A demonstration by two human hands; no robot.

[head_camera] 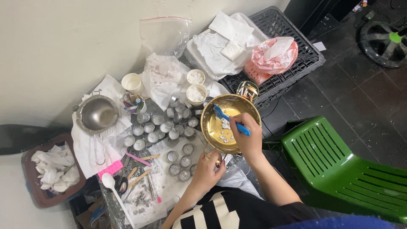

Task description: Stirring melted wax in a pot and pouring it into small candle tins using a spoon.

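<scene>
My right hand (246,138) grips a blue spatula (229,119) and holds its blade inside a shiny gold pot (212,114), among white wax bits on the pot's bottom. Just below the pot's near rim, my left hand (207,171) is closed on the pot's handle. The pot hangs over the right edge of a cluttered work surface. Beside it on the left stand several small round metal tealight cups (157,129), some filled with pale wax.
A steel pot with a long handle (98,113) sits at left on white paper. Two paper cups of white wax (196,92) stand behind the gold pot. A green plastic chair (339,165) is at right, a black crate (292,63) behind, a bin of tissues (51,171) at left.
</scene>
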